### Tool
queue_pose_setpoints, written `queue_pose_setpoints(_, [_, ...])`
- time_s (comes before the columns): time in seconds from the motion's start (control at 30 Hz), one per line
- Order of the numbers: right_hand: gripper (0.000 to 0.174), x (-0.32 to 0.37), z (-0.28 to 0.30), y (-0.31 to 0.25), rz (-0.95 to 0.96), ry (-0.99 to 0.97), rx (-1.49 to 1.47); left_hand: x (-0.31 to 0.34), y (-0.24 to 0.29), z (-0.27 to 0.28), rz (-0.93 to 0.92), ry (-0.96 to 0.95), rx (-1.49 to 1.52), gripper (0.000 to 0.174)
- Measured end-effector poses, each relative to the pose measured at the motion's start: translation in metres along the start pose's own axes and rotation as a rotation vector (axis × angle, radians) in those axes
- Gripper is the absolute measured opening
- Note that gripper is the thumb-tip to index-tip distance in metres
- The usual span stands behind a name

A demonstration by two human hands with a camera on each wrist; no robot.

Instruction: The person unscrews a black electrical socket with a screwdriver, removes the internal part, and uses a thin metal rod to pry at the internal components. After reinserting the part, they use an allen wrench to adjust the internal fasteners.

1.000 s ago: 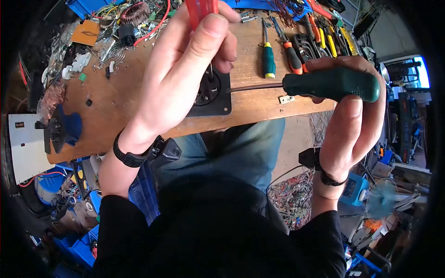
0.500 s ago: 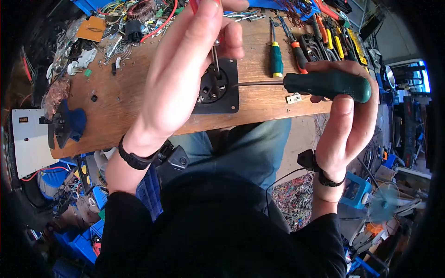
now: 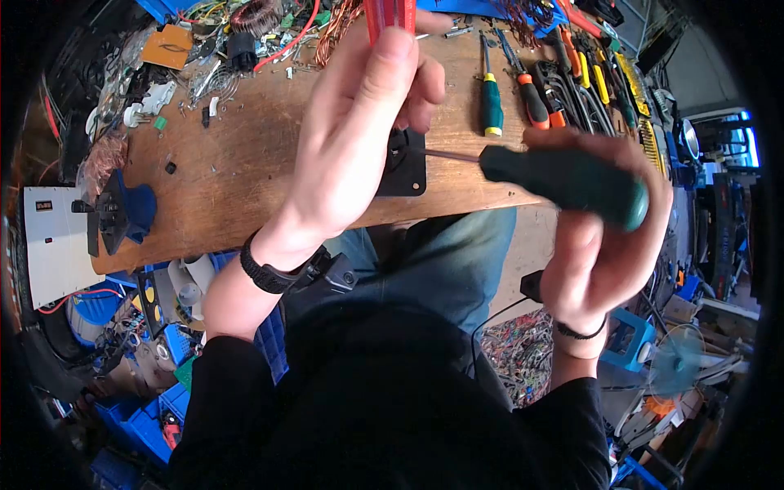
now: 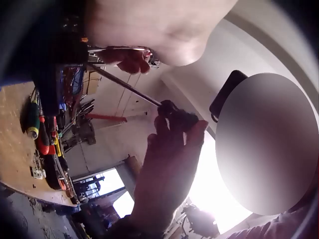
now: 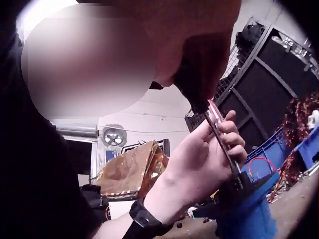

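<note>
My left hand (image 3: 347, 143) grips a screwdriver with a red handle (image 3: 390, 20), held upright over a black square plate (image 3: 414, 181) with a round middle. My hand covers most of that plate in the head view. In the right wrist view a blue body (image 5: 251, 216) shows beneath the plate. On the right, my right hand (image 3: 608, 261) holds a screwdriver by its dark green handle (image 3: 563, 181), fingers over it and thumb below. Its thin shaft runs left, with the tip at the plate's middle by my left fingers.
A similar black plate with a blue body (image 3: 135, 208) stands at the table's left. Behind lie loose metal scraps and a copper coil (image 3: 255, 16). A green-and-yellow screwdriver (image 3: 492, 106) and several pliers (image 3: 572, 65) lie at the back right. The wooden table (image 3: 220, 196) ends before my lap.
The green handle has tilted, its butt end dropping towards me, as my right hand turned. My left hand has shifted right with the red screwdriver, covering more of the plate.
</note>
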State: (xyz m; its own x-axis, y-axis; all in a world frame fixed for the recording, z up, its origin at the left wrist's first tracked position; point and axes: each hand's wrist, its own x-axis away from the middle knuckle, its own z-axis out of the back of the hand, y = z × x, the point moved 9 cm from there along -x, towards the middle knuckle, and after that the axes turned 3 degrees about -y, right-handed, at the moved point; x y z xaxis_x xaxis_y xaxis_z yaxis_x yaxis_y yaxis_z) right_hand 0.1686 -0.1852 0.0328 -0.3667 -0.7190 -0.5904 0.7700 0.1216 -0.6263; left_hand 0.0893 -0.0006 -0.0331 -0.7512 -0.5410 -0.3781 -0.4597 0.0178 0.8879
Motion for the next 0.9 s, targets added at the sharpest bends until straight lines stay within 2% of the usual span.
queue_pose_setpoints(0.03, [0.07, 0.003, -0.001, -0.003, 0.041, -0.082, 0.037, 0.001, -0.003, 0.001, -0.005, -0.001, 0.001, 0.047])
queue_pose_setpoints(0.1, [0.077, 0.001, -0.011, -0.023, 0.242, -0.292, 0.174, 0.004, -0.011, 0.001, 0.023, -0.014, -0.035, 0.06])
queue_pose_setpoints(0.13, [0.085, 0.0, -0.014, -0.028, 0.237, -0.311, 0.23, 0.004, -0.011, 0.002, 0.002, -0.034, -0.025, 0.055])
queue_pose_setpoints(0.17, [0.085, -0.002, -0.018, -0.027, 0.237, -0.314, 0.232, 0.005, -0.011, 0.0, 0.002, -0.034, -0.022, 0.055])
queue_pose_setpoints(0.23, [0.082, -0.007, -0.023, -0.017, 0.225, -0.251, 0.1, 0.006, -0.011, 0.0, 0.039, 0.02, -0.028, 0.051])
queue_pose_setpoints(0.27, [0.08, -0.007, -0.024, -0.009, 0.144, -0.166, 0.036, 0.006, -0.012, 0.001, 0.041, 0.021, -0.027, 0.051])
queue_pose_setpoints(0.3, [0.067, -0.019, -0.028, -0.011, 0.184, -0.154, -0.018, 0.005, -0.013, 0.002, 0.038, 0.028, 0.023, 0.045])
queue_pose_setpoints(0.37, [0.055, -0.04, -0.036, -0.014, 0.126, -0.242, 0.071, 0.004, -0.013, -0.001, 0.0, 0.038, 0.05, 0.036])
queue_pose_setpoints(0.4, [0.037, -0.044, -0.038, -0.013, 0.097, -0.203, -0.01, 0.006, -0.011, -0.003, -0.051, 0.019, -0.003, 0.036])
queue_pose_setpoints(0.43, [0.03, -0.046, -0.039, -0.004, 0.124, -0.111, -0.246, 0.008, -0.009, -0.005, -0.103, 0.001, -0.055, 0.036])
queue_pose_setpoints(0.5, [0.029, -0.053, -0.042, 0.005, 0.105, -0.164, -0.02, 0.009, -0.009, -0.007, -0.105, 0.015, -0.059, 0.035])
queue_pose_setpoints(0.57, [0.03, -0.054, -0.043, 0.003, 0.097, -0.172, -0.028, 0.01, -0.005, -0.008, -0.176, 0.09, -0.025, 0.035])
queue_pose_setpoints(0.63, [0.031, -0.054, -0.047, 0.003, 0.079, -0.192, -0.05, 0.01, -0.004, -0.005, -0.167, 0.07, -0.085, 0.035])
queue_pose_setpoints(0.7, [0.032, -0.053, -0.052, 0.002, 0.056, -0.203, -0.083, 0.009, -0.01, 0.004, -0.241, 0.113, 0.024, 0.035])
queue_pose_setpoints(0.77, [0.033, -0.053, -0.054, 0.0, 0.038, -0.207, -0.114, 0.012, -0.013, 0.008, -0.248, 0.016, -0.066, 0.043])
queue_pose_setpoints(0.83, [0.034, -0.055, -0.055, -0.003, 0.025, -0.219, -0.134, 0.016, -0.012, 0.012, -0.177, 0.032, 0.225, 0.046])
queue_pose_setpoints(0.87, [0.034, -0.052, -0.051, -0.007, 0.025, -0.221, -0.134, 0.013, -0.013, 0.006, -0.219, 0.067, -0.018, 0.048])
queue_pose_setpoints(0.9, [0.033, -0.045, -0.049, -0.016, 0.058, -0.284, -0.018, 0.012, -0.014, 0.008, -0.186, 0.042, -0.005, 0.047])
